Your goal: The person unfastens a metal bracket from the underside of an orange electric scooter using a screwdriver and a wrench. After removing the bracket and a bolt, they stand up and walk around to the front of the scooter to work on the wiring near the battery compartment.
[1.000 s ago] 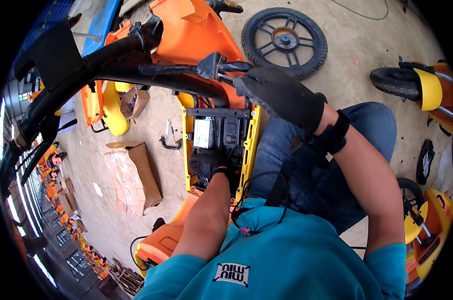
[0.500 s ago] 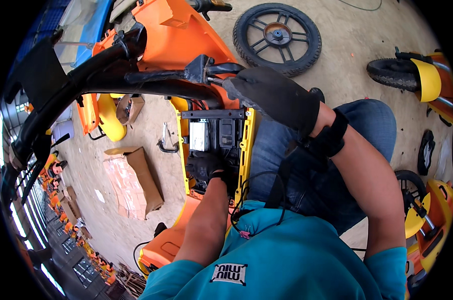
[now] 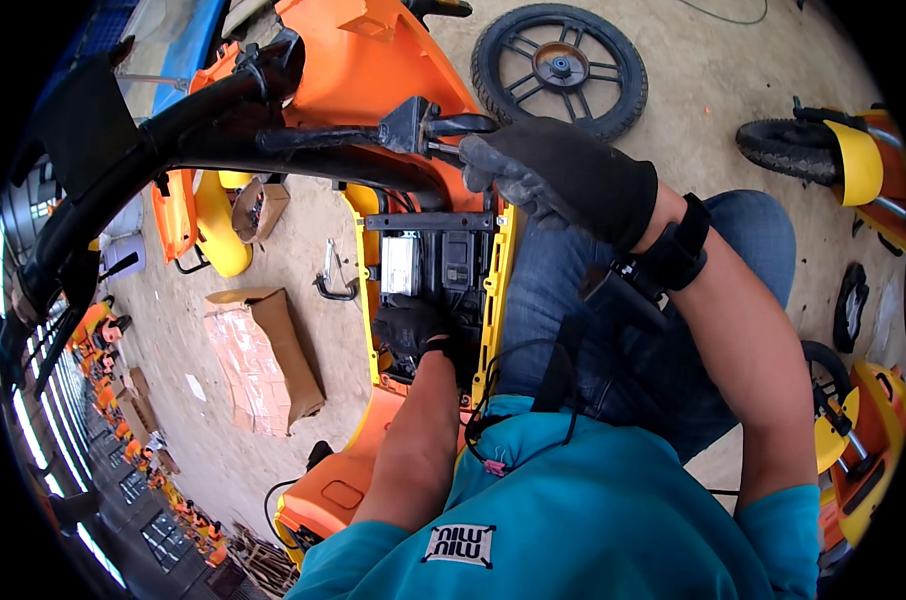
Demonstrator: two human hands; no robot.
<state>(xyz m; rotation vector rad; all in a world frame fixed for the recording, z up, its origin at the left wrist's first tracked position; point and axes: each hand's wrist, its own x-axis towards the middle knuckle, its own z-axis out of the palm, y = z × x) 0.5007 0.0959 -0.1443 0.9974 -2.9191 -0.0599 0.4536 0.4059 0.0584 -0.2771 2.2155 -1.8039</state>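
My left hand (image 3: pixel 411 326), in a black glove, reaches down into the open yellow-edged compartment (image 3: pixel 495 300) of an orange scooter. It rests just below a silver box (image 3: pixel 400 265), beside black electrical parts (image 3: pixel 459 262). Its fingertips are hidden among the parts, so I cannot see what they touch. Across the top, a black handlebar (image 3: pixel 313 165) ends at a black switch and lever housing (image 3: pixel 409 127) with a short metal bar. Right of that, my gloved right hand (image 3: pixel 568 182) is curled round the handlebar grip, which it almost wholly covers.
A spoked wheel (image 3: pixel 561 68) lies on the concrete floor beyond the handlebar. To the left are a cardboard box (image 3: pixel 263 360), a metal tool (image 3: pixel 333 275) and a smaller open carton (image 3: pixel 260 210). Other yellow and orange scooters (image 3: pixel 858 160) stand at the right.
My right hand and the handlebar have shifted slightly right, and more of the curled fingers shows. My left hand stays at nearly the same place in the compartment.
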